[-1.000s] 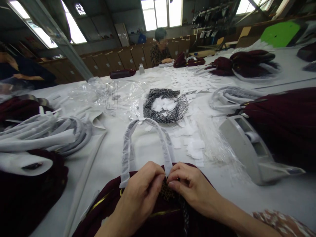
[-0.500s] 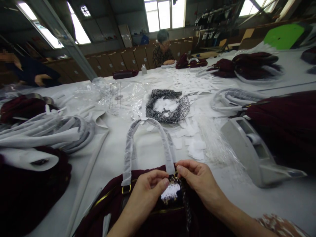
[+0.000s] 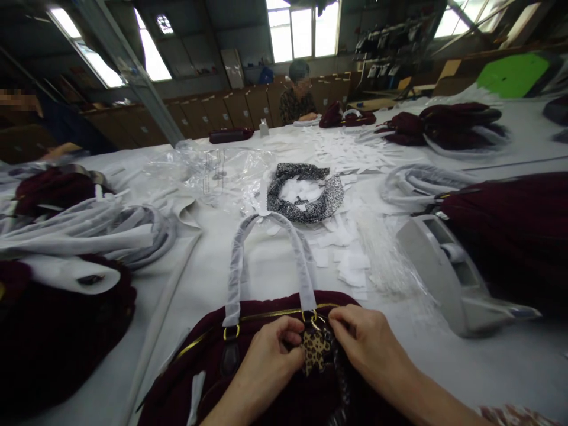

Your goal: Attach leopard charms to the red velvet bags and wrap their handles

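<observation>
From where I sit, I see a dark red bag (image 3: 251, 334) on the white table (image 3: 195, 284), right in front of the person. Its handles (image 3: 236, 278) already wear thin white wrap, and its top zip looks shut. A spotty charm (image 3: 316, 352) hangs by a gold ring (image 3: 313, 322) near the right handle's foot. I think this bit is not done, as 2 hands are at it. I can't tell if the ring is shut tight.

The left hand (image 3: 273, 364) has curled fingers, with the thumb at the charm's left edge; I can't tell if they pinch it. The right hand (image 3: 370, 340) has thumb and pointer close together beside the ring; I can't see if anything thin is between them.

The bag looks soft and fuzzy. The charm looks flat, with a bumpy edge. A dark, shiny braid (image 3: 342, 378) hangs beside it.

Farther out, I see a speckled black-and-white loop (image 3: 326, 207), thin paper bits (image 3: 352, 269), a crinkly clear bag (image 3: 213, 174) and a hard gray tape holder (image 3: 470, 302).
</observation>
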A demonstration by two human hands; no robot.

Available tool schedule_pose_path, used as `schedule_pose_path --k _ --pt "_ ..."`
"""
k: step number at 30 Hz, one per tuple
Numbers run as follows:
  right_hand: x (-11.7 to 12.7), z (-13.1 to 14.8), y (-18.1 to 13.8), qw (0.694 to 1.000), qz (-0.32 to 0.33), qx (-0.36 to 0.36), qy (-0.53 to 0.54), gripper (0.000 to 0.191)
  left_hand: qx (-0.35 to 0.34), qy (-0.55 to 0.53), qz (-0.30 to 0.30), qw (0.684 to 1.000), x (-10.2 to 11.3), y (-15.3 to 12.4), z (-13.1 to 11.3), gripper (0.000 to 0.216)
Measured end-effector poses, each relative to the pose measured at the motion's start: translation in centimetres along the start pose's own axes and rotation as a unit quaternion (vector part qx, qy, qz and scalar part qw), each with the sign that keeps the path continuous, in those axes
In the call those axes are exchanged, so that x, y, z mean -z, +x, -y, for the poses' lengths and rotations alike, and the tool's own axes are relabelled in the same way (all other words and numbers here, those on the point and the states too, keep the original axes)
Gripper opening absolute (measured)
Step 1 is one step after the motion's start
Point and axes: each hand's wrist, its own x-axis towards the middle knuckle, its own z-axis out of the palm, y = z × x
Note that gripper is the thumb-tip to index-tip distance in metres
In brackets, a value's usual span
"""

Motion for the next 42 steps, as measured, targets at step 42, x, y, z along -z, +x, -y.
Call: schedule_pose_path --k 42 --pt "-2.4 -0.3 -1.4 0.998 -0.013 -0.020 -0.058 0.019 -0.017 -0.046 -0.018 0.999 -0.8 2.3 0.2 0.014"
